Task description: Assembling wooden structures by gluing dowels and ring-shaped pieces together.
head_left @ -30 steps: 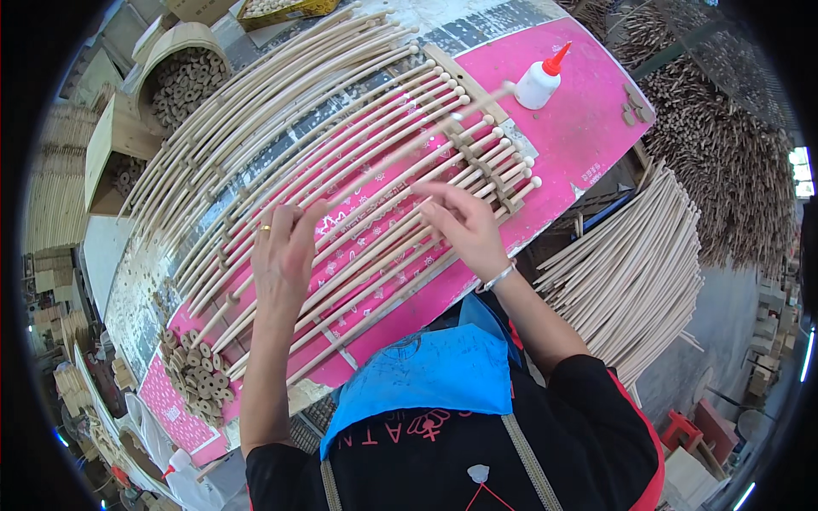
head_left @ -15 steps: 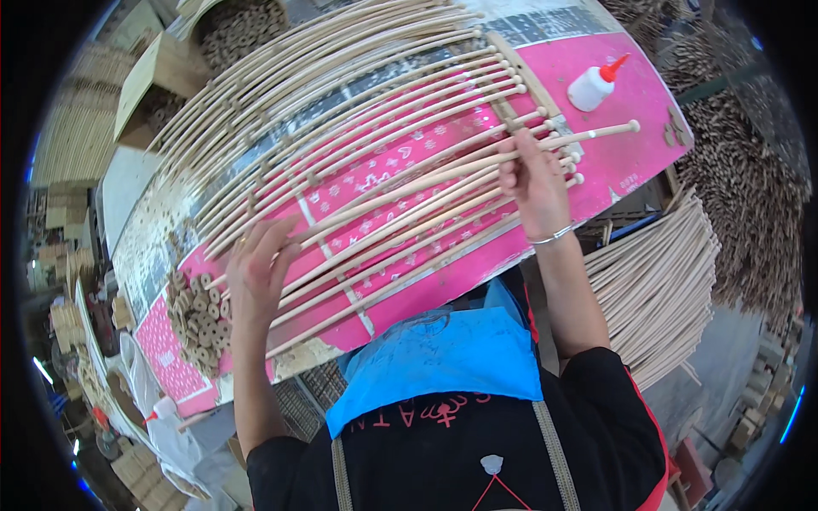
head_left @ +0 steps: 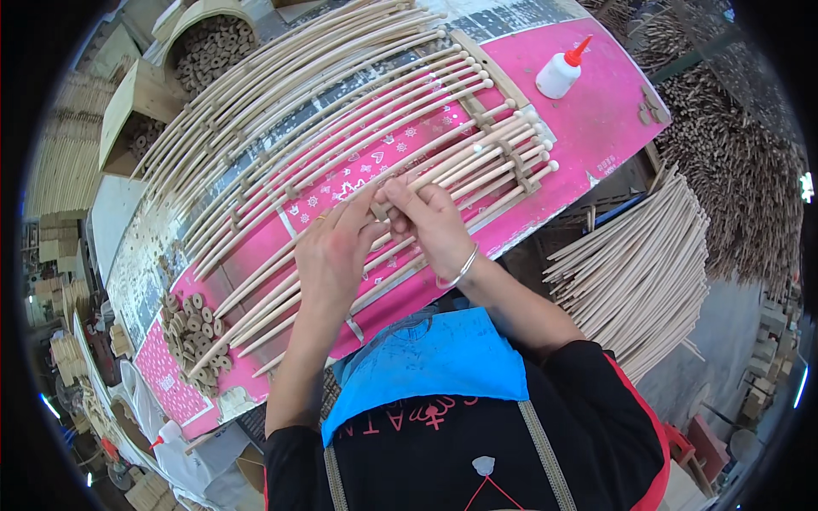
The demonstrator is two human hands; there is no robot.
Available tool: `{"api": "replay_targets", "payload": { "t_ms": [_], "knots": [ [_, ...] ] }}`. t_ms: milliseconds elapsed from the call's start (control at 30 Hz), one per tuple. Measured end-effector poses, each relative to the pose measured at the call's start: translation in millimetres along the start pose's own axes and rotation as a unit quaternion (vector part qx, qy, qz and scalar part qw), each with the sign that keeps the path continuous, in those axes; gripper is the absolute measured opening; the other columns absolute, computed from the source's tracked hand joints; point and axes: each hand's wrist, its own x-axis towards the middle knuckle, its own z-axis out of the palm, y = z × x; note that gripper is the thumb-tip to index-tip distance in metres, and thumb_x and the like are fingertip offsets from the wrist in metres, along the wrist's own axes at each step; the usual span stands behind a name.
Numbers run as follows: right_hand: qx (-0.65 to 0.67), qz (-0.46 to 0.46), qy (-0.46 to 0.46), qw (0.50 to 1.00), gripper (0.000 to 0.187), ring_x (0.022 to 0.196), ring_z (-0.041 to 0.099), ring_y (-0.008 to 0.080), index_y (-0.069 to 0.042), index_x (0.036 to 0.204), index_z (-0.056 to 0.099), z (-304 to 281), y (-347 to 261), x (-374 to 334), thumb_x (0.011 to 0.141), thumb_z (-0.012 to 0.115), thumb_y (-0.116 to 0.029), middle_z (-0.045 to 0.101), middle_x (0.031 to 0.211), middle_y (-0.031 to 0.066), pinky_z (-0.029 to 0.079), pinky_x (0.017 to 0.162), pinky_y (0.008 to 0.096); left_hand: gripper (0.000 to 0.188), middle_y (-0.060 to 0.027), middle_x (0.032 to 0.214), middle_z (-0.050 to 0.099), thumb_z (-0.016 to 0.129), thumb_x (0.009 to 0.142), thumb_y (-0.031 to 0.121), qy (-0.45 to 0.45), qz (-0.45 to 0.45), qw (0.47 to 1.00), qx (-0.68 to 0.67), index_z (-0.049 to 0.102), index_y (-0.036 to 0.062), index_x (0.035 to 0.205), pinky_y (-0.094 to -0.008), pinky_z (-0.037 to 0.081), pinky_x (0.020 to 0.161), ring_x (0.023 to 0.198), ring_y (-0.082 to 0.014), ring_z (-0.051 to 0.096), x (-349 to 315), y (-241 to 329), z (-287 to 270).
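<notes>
My left hand [head_left: 335,249] and my right hand [head_left: 436,228] meet over the middle of the rods. Both have their fingers pinched about a small tan wooden ring [head_left: 381,209], partly hidden by the fingertips. A pale wooden rod [head_left: 456,160] with a white spot near its knobbed end runs under the fingers; whether the ring is around it I cannot tell. More knobbed rods [head_left: 503,194] lie side by side beneath my hands, their right ends resting in a notched wooden rack [head_left: 521,162].
A pile of wooden rings [head_left: 192,336] lies at the table's left end. A white bottle with a red tip [head_left: 559,75] stands at the right on the pink tabletop [head_left: 603,111]. Boxes hold more rings [head_left: 213,51] at the back left. A bundle of loose rods [head_left: 643,268] is at the right.
My right hand has left the rods' knobbed ends and moved left. My left hand has moved right, so the two now meet. The white-spotted rod has shifted left.
</notes>
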Motion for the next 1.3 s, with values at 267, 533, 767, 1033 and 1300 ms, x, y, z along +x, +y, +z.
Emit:
{"api": "replay_targets", "payload": {
  "t_ms": [267, 533, 767, 1033, 1300],
  "knots": [
    [-0.038, 0.011, -0.092, 0.995, 0.033, 0.081, 0.066, 0.0054, -0.007, 0.13, 0.067, -15.1, -7.4, -9.3, 0.102, 0.071, -0.023, 0.071, 0.099, 0.0001, 0.054, 0.069, 0.0215, 0.059, -0.0174, 0.107, 0.073, 0.067, 0.095, 0.001, -0.064, -0.115, 0.983, -0.131, 0.056, 0.0122, 0.152, -0.0378, 0.055, 0.078, 0.088, -0.0243, 0.072, -7.1, 3.2, -5.5],
    [-0.029, -0.102, 0.028, 0.994, 0.03, 0.073, 0.063, 0.0047, -0.002, 0.125, 0.071, -67.3, -40.0, 2.7, 0.105, 0.067, -0.024, 0.066, 0.086, -0.0016, 0.052, 0.065, 0.0208, 0.044, -0.0123, 0.111, 0.074, 0.067, 0.096, -0.001, -0.057, -0.141, 0.973, -0.173, 0.066, 0.0046, 0.14, -0.0312, 0.055, 0.081, 0.086, -0.0175, 0.068, -33.6, -17.3, -27.2],
    [-0.117, -0.08, 0.025, 0.99, 0.04, 0.073, 0.062, 0.0061, -0.005, 0.133, 0.067, -77.7, -52.0, -4.3, 0.104, 0.069, -0.032, 0.064, 0.086, -0.0013, 0.051, 0.064, 0.0212, 0.037, -0.0075, 0.091, 0.069, 0.068, 0.094, -0.004, -0.045, -0.119, 0.977, -0.169, 0.073, 0.0038, 0.13, -0.0275, 0.05, 0.075, 0.08, -0.0137, 0.063, -36.4, -17.3, -31.1],
    [-0.155, -0.05, 0.035, 0.986, 0.042, 0.078, 0.062, 0.0053, -0.006, 0.136, 0.065, -81.9, -56.6, -6.1, 0.1, 0.073, -0.028, 0.065, 0.092, -0.0004, 0.049, 0.065, 0.0208, 0.036, -0.0075, 0.085, 0.066, 0.068, 0.093, -0.005, -0.038, -0.111, 0.981, -0.152, 0.074, 0.0024, 0.127, -0.0274, 0.049, 0.073, 0.078, -0.0131, 0.06, -32.6, -21.2, -27.9],
    [-0.048, -0.108, 0.007, 0.993, 0.041, 0.071, 0.06, 0.0049, -0.004, 0.127, 0.068, -86.7, -57.9, -13.5, 0.098, 0.077, -0.031, 0.064, 0.085, -0.0024, 0.047, 0.06, 0.0209, 0.034, -0.0118, 0.111, 0.076, 0.066, 0.098, -0.001, -0.084, -0.137, 0.974, -0.16, 0.07, -0.0006, 0.132, -0.0278, 0.055, 0.085, 0.096, -0.0122, 0.069, -30.6, -30.8, -26.9]
  ]
}}
